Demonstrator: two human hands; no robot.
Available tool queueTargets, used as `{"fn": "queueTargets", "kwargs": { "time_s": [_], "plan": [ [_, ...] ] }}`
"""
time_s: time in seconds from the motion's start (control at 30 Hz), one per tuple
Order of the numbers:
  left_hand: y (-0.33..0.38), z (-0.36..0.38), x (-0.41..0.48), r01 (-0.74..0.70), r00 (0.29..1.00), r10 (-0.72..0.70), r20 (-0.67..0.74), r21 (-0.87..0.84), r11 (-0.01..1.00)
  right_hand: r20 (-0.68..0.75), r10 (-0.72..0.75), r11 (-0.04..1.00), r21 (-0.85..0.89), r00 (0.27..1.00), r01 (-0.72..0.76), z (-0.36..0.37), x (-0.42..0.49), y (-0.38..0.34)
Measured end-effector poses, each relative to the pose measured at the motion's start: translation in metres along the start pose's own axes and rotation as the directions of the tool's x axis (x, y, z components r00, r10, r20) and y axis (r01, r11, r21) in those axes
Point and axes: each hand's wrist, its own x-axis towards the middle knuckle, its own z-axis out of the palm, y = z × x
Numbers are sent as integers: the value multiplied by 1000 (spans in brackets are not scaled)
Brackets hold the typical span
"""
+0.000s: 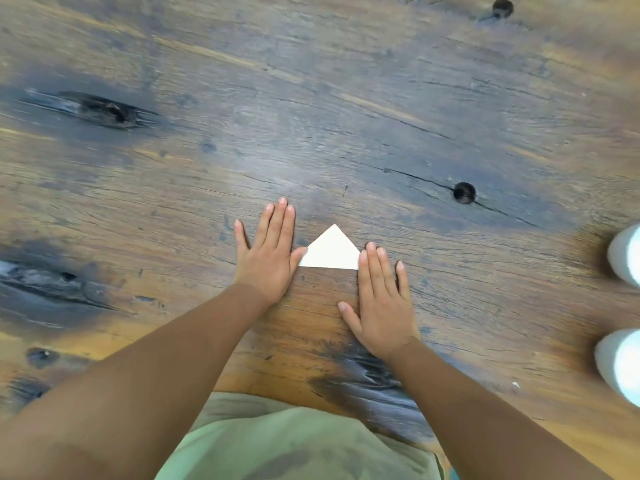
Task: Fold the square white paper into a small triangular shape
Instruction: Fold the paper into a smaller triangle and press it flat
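Note:
A small white paper triangle lies flat on the wooden table, its tip pointing away from me. My left hand lies flat on the wood just left of it, fingers straight, the thumb tip touching the paper's left corner. My right hand lies flat to the right, fingers straight, the index fingertip at the paper's right corner. Neither hand holds anything.
Two white rounded objects stand at the right edge of the view. The table has dark knots and round holes. The table's near edge runs above my green shirt.

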Motion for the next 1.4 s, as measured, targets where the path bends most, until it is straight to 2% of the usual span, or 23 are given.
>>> {"fn": "queueTargets", "kwargs": {
  "time_s": [0.13,0.2,0.3,0.4,0.57,0.87,1.07,1.23,1.4],
  "plan": [
    [14,-20,0,46,997,-46,56,6,999,18,29,997,67,999,-31,-24,-1,-5],
    [23,-37,4,70,994,-66,87,-44,997,-14,72,993,91,997,-70,-39,7,-11],
    [28,-57,8,53,997,-46,62,-117,992,-42,157,974,169,987,-148,-62,28,-17],
    [28,-62,5,21,998,-6,67,-233,972,16,197,951,238,980,-195,-75,49,-19],
    [39,-60,7,68,994,-26,101,-434,898,96,208,933,280,973,-227,-81,71,-13],
    [52,-48,20,211,977,-181,112,-382,900,177,252,880,367,951,-301,-77,81,-8],
    [53,-49,23,249,968,-238,82,-451,857,216,210,876,391,954,-281,-81,84,-4],
    [49,-57,21,156,987,-103,122,-618,771,160,148,834,511,976,-210,-91,79,1],
    [47,-78,13,63,995,11,100,-708,703,120,51,809,577,991,-111,-111,73,5]
  ]
}}
